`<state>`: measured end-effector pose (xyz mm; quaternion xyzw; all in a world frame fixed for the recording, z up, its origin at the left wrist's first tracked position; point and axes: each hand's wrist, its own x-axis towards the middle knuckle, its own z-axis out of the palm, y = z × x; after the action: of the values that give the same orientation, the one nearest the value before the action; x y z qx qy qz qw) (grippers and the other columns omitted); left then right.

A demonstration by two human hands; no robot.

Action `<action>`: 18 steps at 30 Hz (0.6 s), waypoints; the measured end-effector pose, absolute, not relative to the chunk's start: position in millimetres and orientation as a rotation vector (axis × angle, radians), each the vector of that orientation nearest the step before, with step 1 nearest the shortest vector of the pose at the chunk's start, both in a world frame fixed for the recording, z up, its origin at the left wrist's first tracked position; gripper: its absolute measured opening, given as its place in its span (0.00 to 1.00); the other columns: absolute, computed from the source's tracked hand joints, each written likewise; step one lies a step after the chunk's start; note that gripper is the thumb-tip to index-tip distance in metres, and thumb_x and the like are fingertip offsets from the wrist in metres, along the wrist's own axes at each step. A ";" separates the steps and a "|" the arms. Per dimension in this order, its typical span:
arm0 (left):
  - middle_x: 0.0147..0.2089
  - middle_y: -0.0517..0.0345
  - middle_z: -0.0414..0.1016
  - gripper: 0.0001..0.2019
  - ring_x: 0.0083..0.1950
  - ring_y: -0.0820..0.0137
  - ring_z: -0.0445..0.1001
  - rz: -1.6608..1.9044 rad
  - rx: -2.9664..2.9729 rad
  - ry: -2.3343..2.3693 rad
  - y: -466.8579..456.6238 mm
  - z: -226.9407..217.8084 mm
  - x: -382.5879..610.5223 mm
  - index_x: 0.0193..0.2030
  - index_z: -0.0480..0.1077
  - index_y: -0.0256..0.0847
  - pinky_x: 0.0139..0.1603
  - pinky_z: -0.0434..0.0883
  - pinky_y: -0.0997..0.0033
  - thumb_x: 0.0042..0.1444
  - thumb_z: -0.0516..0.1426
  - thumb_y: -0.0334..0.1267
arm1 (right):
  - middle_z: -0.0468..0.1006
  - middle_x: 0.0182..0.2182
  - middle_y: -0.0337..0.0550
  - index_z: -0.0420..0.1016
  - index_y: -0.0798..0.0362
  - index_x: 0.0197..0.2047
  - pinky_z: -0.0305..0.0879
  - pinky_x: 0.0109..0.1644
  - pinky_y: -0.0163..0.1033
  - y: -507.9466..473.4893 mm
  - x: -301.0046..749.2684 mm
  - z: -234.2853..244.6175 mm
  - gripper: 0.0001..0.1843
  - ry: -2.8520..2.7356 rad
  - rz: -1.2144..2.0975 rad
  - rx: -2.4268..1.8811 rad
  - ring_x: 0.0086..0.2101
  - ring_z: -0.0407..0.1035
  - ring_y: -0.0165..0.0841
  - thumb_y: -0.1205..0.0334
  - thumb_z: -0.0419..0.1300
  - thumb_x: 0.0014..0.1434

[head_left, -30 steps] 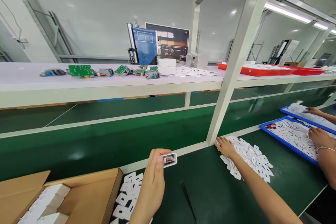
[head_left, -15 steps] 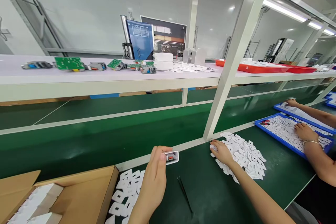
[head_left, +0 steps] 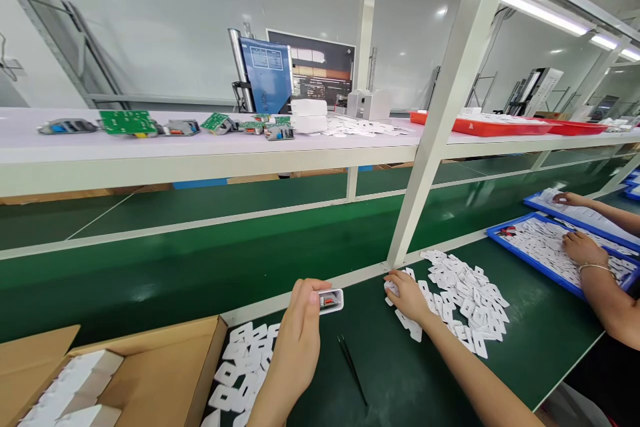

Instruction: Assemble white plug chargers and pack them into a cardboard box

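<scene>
My left hand (head_left: 300, 333) is closed round a small white charger casing (head_left: 331, 301), whose open end shows an orange and grey part inside. It hovers just above the green work surface near a white rail. My right hand (head_left: 406, 295) rests palm down at the left edge of a heap of small flat white plastic pieces (head_left: 463, 300), fingers curled on one or two of them. What the fingers grip is too small to make out. Black tweezers (head_left: 353, 368) lie on the mat between my hands.
A cardboard box (head_left: 150, 373) with white blocks sits at lower left beside more white pieces (head_left: 243, 363). Another person's hands (head_left: 580, 248) work in blue trays (head_left: 530, 260) at right. A slanted frame post (head_left: 430, 133) rises ahead. Circuit boards (head_left: 127, 121) and red trays (head_left: 480, 127) lie on the shelf.
My right hand has slid left along the heap's edge, dragging pieces toward the casing. My left hand has held the casing almost still. The other person's hands shifted within the trays.
</scene>
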<state>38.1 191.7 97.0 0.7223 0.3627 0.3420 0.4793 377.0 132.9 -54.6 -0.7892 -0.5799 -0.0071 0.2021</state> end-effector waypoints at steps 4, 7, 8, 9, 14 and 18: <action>0.48 0.52 0.75 0.28 0.50 0.58 0.75 0.848 1.758 0.878 192.1 94.9 39.5 0.52 0.71 0.49 0.51 0.71 0.56 0.74 0.35 0.60 | 0.78 0.59 0.51 0.80 0.50 0.54 0.65 0.67 0.54 140.2 366.3 -56.6 0.19 -1.605 -0.006 -2.170 0.59 0.72 0.47 0.63 0.54 0.65; 0.47 0.53 0.75 0.29 0.48 0.58 0.75 0.865 1.747 0.913 191.7 93.9 41.3 0.52 0.71 0.49 0.49 0.70 0.56 0.74 0.35 0.61 | 0.79 0.57 0.49 0.79 0.48 0.55 0.65 0.66 0.54 144.5 365.9 -55.1 0.20 -1.571 0.002 -2.150 0.58 0.73 0.47 0.65 0.56 0.63; 0.47 0.53 0.75 0.29 0.48 0.58 0.75 0.875 1.743 0.923 191.4 93.9 41.8 0.51 0.71 0.49 0.49 0.70 0.56 0.74 0.35 0.61 | 0.80 0.56 0.48 0.79 0.48 0.55 0.66 0.66 0.54 145.3 367.0 -54.1 0.20 -1.556 0.007 -2.143 0.57 0.73 0.47 0.65 0.56 0.63; 0.47 0.53 0.75 0.29 0.47 0.58 0.75 0.886 1.740 0.927 191.1 94.0 42.2 0.51 0.71 0.49 0.48 0.70 0.57 0.74 0.35 0.61 | 0.80 0.56 0.48 0.78 0.48 0.55 0.68 0.64 0.53 145.7 368.3 -52.9 0.19 -1.541 0.015 -2.135 0.56 0.74 0.46 0.64 0.56 0.63; 0.47 0.53 0.74 0.28 0.47 0.59 0.75 0.902 1.720 0.913 191.5 94.3 42.5 0.51 0.71 0.49 0.49 0.70 0.56 0.74 0.36 0.61 | 0.78 0.56 0.50 0.78 0.48 0.53 0.73 0.57 0.50 146.3 373.3 -45.5 0.16 -1.462 0.040 -2.077 0.52 0.77 0.46 0.62 0.54 0.65; 0.47 0.52 0.75 0.29 0.47 0.59 0.76 0.900 1.710 0.909 195.8 91.1 43.5 0.50 0.71 0.48 0.50 0.72 0.55 0.73 0.36 0.62 | 0.78 0.56 0.50 0.78 0.49 0.52 0.70 0.63 0.52 157.3 357.8 -47.3 0.16 -1.469 0.062 -1.969 0.57 0.74 0.46 0.64 0.56 0.64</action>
<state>43.5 195.8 91.1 0.7014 0.3731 0.3694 0.4820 357.8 157.3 -47.3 -0.7548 -0.5633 0.0239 0.3353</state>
